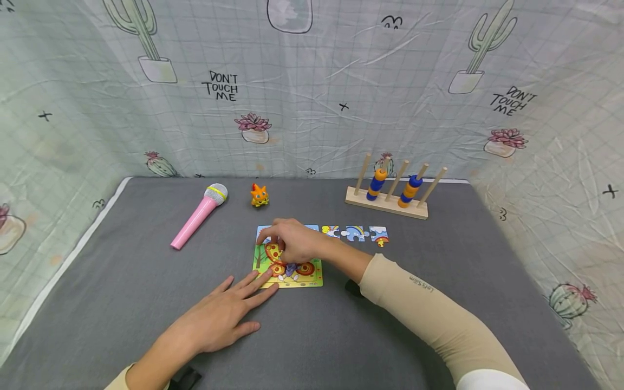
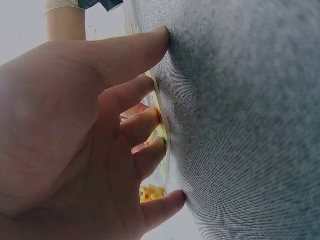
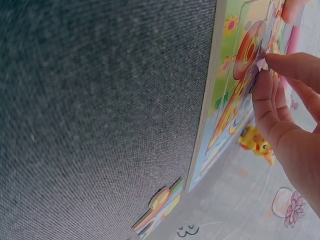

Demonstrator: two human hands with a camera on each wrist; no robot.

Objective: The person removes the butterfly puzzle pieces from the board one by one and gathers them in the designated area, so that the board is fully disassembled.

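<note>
Now puzzle under right hand, fingers' pinch unclear; left hand, fingers spread, on corner.

The left hand touches the board, thumb on the cloth beside it; beyond the board, a toy (partly hidden).

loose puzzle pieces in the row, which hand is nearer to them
Right. The right hand is over the puzzle board, just left of the loose pieces; the left hand is farther off, at the board's near left corner.
</note>
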